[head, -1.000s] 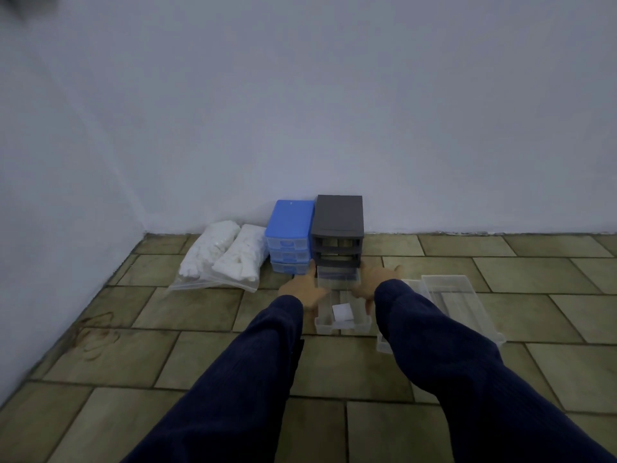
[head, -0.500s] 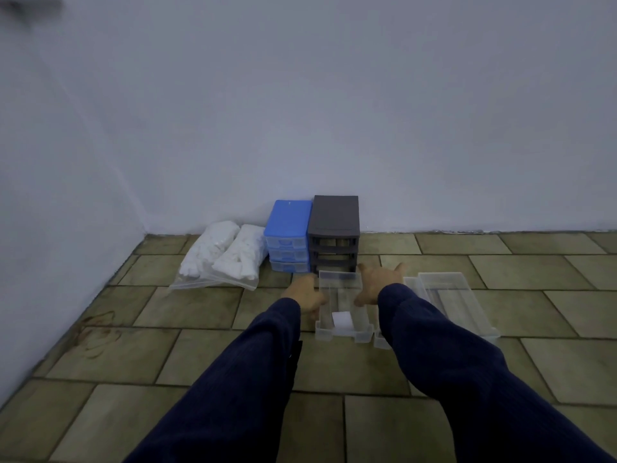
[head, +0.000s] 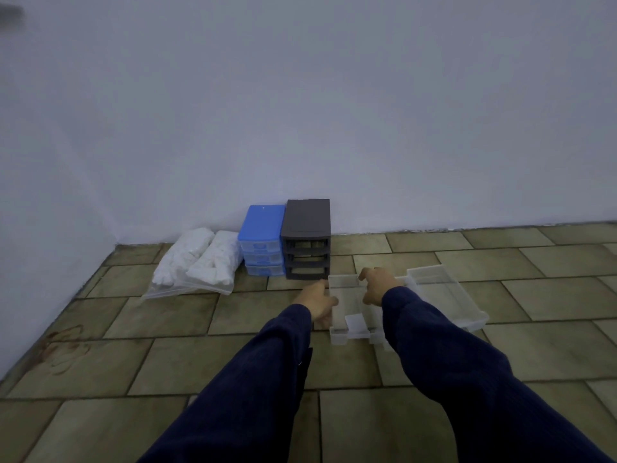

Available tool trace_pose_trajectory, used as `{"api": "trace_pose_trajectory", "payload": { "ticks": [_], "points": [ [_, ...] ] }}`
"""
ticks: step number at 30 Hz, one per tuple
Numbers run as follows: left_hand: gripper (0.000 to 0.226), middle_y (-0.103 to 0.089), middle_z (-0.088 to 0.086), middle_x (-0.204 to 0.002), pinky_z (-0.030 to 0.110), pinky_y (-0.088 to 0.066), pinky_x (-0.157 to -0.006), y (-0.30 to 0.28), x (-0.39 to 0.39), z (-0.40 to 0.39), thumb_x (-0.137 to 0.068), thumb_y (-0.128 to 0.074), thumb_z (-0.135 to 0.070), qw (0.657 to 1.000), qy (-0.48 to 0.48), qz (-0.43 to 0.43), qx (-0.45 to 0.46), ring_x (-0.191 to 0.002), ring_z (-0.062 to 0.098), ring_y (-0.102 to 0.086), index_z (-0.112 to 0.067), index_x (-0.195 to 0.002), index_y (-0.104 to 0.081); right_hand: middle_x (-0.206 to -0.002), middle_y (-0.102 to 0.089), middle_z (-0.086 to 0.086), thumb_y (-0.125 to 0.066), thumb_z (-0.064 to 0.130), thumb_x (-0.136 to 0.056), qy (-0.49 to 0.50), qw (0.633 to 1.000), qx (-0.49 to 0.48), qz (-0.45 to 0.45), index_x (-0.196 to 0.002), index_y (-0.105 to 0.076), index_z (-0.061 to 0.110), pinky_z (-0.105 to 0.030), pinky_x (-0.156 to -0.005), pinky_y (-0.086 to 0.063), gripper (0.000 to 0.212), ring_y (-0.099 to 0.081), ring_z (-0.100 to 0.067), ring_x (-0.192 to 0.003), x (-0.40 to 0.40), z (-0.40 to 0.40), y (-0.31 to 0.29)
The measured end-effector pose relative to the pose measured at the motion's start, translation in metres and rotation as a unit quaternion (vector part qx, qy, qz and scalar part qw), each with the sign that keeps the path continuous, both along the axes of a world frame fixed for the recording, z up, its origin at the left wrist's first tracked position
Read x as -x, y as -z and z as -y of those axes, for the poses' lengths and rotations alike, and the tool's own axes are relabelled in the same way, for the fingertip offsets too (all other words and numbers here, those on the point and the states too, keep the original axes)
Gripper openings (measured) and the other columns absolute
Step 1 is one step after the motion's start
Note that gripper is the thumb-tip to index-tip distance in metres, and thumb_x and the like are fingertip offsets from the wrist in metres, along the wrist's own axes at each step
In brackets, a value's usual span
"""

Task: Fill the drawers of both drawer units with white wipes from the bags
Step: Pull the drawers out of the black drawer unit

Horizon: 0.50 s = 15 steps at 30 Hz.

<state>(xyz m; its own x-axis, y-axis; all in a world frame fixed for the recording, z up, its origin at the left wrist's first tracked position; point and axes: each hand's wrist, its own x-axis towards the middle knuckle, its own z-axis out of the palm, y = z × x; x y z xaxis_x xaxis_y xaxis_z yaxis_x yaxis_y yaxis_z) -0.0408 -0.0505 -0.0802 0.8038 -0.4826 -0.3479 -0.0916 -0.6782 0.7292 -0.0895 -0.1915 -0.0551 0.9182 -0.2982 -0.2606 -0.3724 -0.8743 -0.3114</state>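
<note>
A grey drawer unit (head: 307, 240) stands by the wall with its three slots empty. The blue drawer unit (head: 261, 243) beside it keeps its drawers in. Two clear bags of white wipes (head: 197, 262) lie left of the units. A clear drawer (head: 345, 300) sits on the floor in front of the grey unit, with one white piece (head: 355, 323) near its front end. My left hand (head: 317, 300) grips its left wall. My right hand (head: 377, 285) curls over its right wall.
More clear drawers (head: 445, 297) lie on the tiled floor just right of my right hand. Two white walls meet in the corner to the left. Brown stains mark the tiles at far left (head: 63, 349).
The clear drawer has come fully out of the grey unit's bottom slot and moved toward me and a little right, held by both hands.
</note>
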Motion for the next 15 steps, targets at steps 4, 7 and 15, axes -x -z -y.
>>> {"api": "trace_pose_trajectory", "payload": {
  "ticks": [4, 7, 15],
  "points": [
    [0.052, -0.062, 0.014, -0.114, 0.021, -0.05, -0.056, -0.001, 0.007, 0.005, -0.093, -0.052, -0.01, 0.999, 0.019, -0.02, 0.018, -0.073, 0.015, -0.06, -0.018, -0.142, -0.034, -0.129, -0.052, -0.015, -0.057, 0.005, -0.089, 0.01, 1.0, -0.019, 0.002, -0.132, -0.044, 0.006, -0.031, -0.098, -0.044, 0.045, -0.052, -0.027, -0.117, 0.006, 0.005, 0.003],
    [0.053, -0.063, 0.008, -0.095, 0.025, -0.053, -0.063, 0.001, 0.007, 0.003, -0.093, -0.052, -0.009, 0.999, 0.017, -0.028, 0.033, -0.071, 0.015, -0.06, -0.016, -0.142, -0.035, -0.125, -0.055, -0.011, -0.057, 0.009, -0.089, 0.016, 1.0, -0.008, 0.012, -0.127, -0.049, 0.009, -0.031, -0.097, -0.045, 0.039, -0.054, -0.025, -0.113, 0.009, 0.004, 0.006],
    [0.039, -0.062, 0.008, -0.097, 0.026, -0.049, -0.073, -0.008, -0.006, -0.032, -0.092, -0.048, -0.003, 0.999, -0.001, -0.036, 0.031, -0.064, 0.012, -0.058, -0.004, -0.13, -0.046, -0.117, -0.06, -0.01, -0.055, 0.012, -0.089, -0.009, 0.999, 0.002, 0.054, -0.116, -0.058, 0.01, -0.033, -0.092, -0.047, 0.028, -0.058, -0.024, -0.105, -0.004, -0.021, -0.002]
  ]
}}
